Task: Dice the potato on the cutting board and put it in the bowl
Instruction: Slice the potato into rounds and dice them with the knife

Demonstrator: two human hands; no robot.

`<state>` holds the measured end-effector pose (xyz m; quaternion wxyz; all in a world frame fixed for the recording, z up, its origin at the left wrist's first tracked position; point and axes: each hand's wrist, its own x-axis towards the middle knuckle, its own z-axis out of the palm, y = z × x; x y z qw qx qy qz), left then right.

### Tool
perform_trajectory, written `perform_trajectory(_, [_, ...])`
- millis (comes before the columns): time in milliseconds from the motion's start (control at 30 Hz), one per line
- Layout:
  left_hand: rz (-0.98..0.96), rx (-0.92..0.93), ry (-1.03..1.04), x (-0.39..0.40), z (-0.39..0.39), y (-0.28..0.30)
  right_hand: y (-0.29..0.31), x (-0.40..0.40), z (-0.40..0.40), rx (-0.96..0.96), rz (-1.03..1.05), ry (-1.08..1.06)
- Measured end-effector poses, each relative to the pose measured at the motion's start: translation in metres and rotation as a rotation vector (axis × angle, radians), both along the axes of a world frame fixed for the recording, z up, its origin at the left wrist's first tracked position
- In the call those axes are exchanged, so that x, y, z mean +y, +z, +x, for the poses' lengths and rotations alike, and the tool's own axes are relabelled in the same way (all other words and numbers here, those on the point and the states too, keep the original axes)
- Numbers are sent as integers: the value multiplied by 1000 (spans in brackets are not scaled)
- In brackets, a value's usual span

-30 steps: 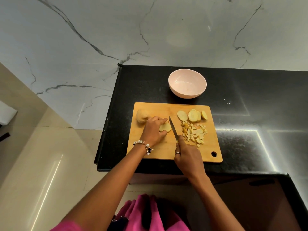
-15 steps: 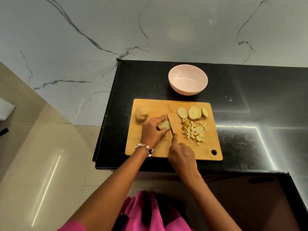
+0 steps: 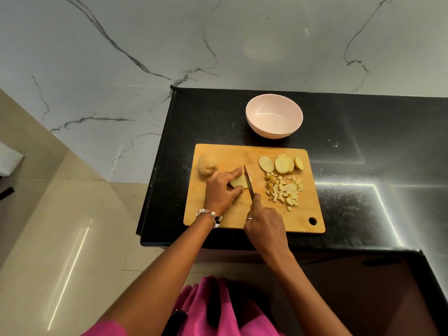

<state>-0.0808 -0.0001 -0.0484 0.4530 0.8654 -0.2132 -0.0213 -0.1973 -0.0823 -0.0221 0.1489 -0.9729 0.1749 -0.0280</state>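
On a rectangular wooden cutting board (image 3: 254, 221), the left hand (image 3: 221, 190) pinches a pale potato slice (image 3: 238, 182) at mid-board; the right hand (image 3: 264, 224) grips a steel knife (image 3: 248, 181) across it. Small dice (image 3: 284, 190) lie toward the right edge, round slices (image 3: 281, 164) near the far right corner, an uncut chunk (image 3: 206, 164) at the far left. The pink round bowl (image 3: 274, 116) beyond holds nothing: roughly a third done.

Knife handle (image 3: 258, 215) hidden inside right grip (image 3: 265, 224).

On the cutting board (image 3: 218, 151), the left hand (image 3: 221, 190) pinches a potato slice (image 3: 238, 182) under the right hand (image 3: 265, 225)'s knife (image 3: 248, 181).
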Motion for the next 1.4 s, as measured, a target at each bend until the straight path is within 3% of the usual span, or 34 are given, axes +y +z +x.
perform_trajectory(367, [-21,-39,24,-3,-1,-1,-4,15,4,53,-194,-1])
perform_trajectory(600, [-21,-28,16,-1,0,-3,-8,16,-41,141,-148,-11])
perform_trajectory(833, [-19,24,-25,4,2,-2,-1,5,-24,-29,0,-48])
perform_trajectory(967, [-43,16,-20,6,1,-1,3,9,-14,-4,30,-21])
perform_trajectory(1400, [-65,-49,6,2,1,-6,1,20,13,76,-132,28])
